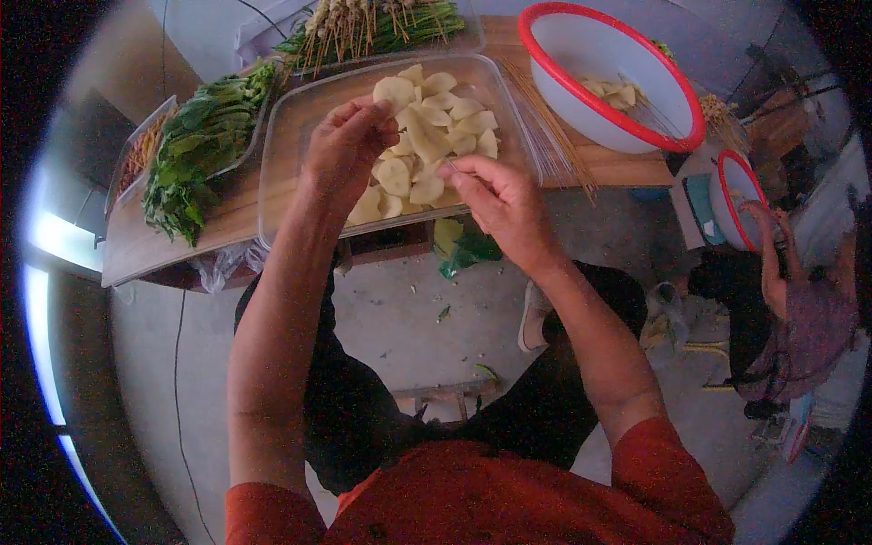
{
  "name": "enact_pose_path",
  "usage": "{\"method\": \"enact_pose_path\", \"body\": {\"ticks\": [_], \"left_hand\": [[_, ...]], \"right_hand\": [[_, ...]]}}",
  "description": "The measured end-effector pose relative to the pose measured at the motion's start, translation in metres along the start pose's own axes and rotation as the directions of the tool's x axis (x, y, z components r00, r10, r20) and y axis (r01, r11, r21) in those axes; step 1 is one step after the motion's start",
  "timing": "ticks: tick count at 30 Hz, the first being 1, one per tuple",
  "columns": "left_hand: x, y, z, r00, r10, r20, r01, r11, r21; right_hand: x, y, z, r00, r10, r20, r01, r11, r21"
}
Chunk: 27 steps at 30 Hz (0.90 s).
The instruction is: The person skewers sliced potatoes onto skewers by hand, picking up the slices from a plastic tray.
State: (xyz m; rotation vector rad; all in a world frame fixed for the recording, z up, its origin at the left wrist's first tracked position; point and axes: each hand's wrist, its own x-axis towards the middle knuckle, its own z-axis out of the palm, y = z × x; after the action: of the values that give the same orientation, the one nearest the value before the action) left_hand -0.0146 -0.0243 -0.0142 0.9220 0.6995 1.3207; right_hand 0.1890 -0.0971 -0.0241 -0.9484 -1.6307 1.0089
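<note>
My left hand (350, 141) is closed, thumb and fingers pinching a pale potato slice (393, 91) at its edge. Below and right of it, my right hand (501, 202) is closed in a pinch; whatever sits between its fingertips is too thin or hidden to make out. Both hands are over a clear plastic tray (289, 173), where many more potato slices (427, 136) lie in a loose pile. Thin wooden skewers (556, 127) lie just right of the tray.
Leafy greens (204, 136) fill a container at left, beside a tray of small orange-brown pieces (145, 150). Skewered bundles (363, 27) lie behind. A red-rimmed white basin (581, 54) with slices stands right. Another person (799, 309) works at a smaller basin (722, 195).
</note>
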Motion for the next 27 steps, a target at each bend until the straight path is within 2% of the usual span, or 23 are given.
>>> {"method": "enact_pose_path", "body": {"ticks": [4,7,9,12,17,19,22,24,27], "left_hand": [[-0.007,0.004,0.009,0.999,0.005,-0.04,-0.002,0.998,0.056],[-0.005,-0.003,0.008,1.0,-0.012,-0.006,0.012,0.998,0.067],[-0.008,-0.002,0.013,0.999,-0.012,-0.041,0.016,0.996,0.087],[-0.008,-0.002,0.015,0.997,-0.013,-0.074,0.022,0.993,0.12],[-0.015,-0.001,0.02,0.999,-0.008,-0.044,0.015,0.986,0.166],[-0.022,0.001,0.04,0.988,0.022,-0.15,-0.005,0.993,0.114],[-0.019,-0.009,0.039,0.986,0.077,-0.149,-0.055,0.988,0.141],[-0.016,-0.016,0.039,0.976,0.104,-0.191,-0.078,0.988,0.137],[-0.016,-0.024,0.042,0.95,0.167,-0.265,-0.134,0.981,0.141]], "right_hand": [[0.0,0.004,0.0,0.999,0.038,-0.004,-0.037,0.998,0.05],[-0.001,0.004,0.0,0.999,0.034,-0.014,-0.033,0.999,0.039],[-0.002,0.003,0.001,0.992,-0.085,-0.097,0.063,0.974,-0.217],[-0.003,-0.001,0.004,0.979,-0.16,-0.129,0.115,0.947,-0.3],[-0.003,-0.001,0.006,0.978,-0.157,-0.139,0.101,0.933,-0.345],[-0.003,-0.001,0.006,0.976,-0.166,-0.14,0.104,0.923,-0.37],[-0.001,-0.003,0.007,0.962,-0.226,-0.151,0.135,0.88,-0.455],[0.0,-0.008,0.007,0.938,-0.332,-0.098,0.209,0.768,-0.605],[0.0,-0.01,0.011,0.938,-0.344,-0.049,0.226,0.711,-0.666]]}}
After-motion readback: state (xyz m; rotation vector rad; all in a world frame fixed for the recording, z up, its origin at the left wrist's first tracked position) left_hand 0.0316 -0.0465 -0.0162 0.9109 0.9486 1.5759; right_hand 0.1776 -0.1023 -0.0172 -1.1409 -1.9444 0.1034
